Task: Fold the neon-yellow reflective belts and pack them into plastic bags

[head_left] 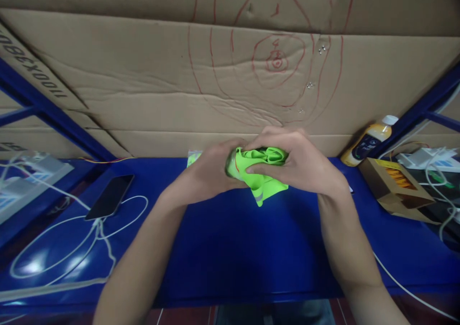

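Observation:
A folded bundle of fluorescent green fabric (268, 159) with a grey strip on its hanging corner is held above the blue shelf. My right hand (298, 157) grips it from the right, the thumb across its front and the fingers over its top. My left hand (215, 164) is curled round the bundle's left end. A whitish, shiny patch with a thin red line shows there; it may be clear plastic, but I cannot tell. Behind my left wrist, a piece of green and pale patterned material (194, 157) is mostly hidden.
A black phone (110, 197) and looped white cables (77, 243) lie on the blue shelf (230, 262) at left. To the right are a juice bottle (370, 140), an open brown carton (398, 188) and a power strip (431, 159). Cardboard with red circles (143, 66) stands behind.

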Available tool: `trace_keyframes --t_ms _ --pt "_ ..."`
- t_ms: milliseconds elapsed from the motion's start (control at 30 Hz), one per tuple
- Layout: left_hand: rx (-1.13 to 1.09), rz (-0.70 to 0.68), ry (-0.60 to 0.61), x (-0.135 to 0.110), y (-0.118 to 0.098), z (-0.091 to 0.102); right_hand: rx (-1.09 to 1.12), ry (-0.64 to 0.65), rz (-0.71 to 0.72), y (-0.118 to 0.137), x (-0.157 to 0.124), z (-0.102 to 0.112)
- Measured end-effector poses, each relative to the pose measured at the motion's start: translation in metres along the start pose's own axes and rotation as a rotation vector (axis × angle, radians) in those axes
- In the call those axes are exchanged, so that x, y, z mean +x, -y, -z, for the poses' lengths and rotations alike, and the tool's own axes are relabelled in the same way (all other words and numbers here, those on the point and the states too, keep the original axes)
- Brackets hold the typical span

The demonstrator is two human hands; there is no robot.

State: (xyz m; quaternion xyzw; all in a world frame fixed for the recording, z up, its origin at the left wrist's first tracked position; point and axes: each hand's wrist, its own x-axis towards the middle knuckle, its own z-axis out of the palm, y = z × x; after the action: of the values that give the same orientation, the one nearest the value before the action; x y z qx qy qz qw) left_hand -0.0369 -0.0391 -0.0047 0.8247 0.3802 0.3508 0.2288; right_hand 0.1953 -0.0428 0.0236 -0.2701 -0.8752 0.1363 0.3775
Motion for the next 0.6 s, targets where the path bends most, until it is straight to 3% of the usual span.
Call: trace_keyframes --t_ms 67,133,300,600 --pt "0.035 0.014 -0.107 0.0 -0.002 0.004 0.009 -0.082 0.016 -0.004 0.0 0.002" --pt "0.069 0.013 -0.12 -0.001 -0.005 0.008 0.063 -0.149 0.008 -0.009 0.0 0.003" --pt "-0.107 -0.123 0.197 -0.002 -0.009 0.016 0.176 -0.143 0.012 -0.014 -0.001 0.009" --pt "-0.325 -0.157 0.096 0.003 -0.003 0.001 0.192 -0.12 0.059 -0.011 -0.002 0.014"
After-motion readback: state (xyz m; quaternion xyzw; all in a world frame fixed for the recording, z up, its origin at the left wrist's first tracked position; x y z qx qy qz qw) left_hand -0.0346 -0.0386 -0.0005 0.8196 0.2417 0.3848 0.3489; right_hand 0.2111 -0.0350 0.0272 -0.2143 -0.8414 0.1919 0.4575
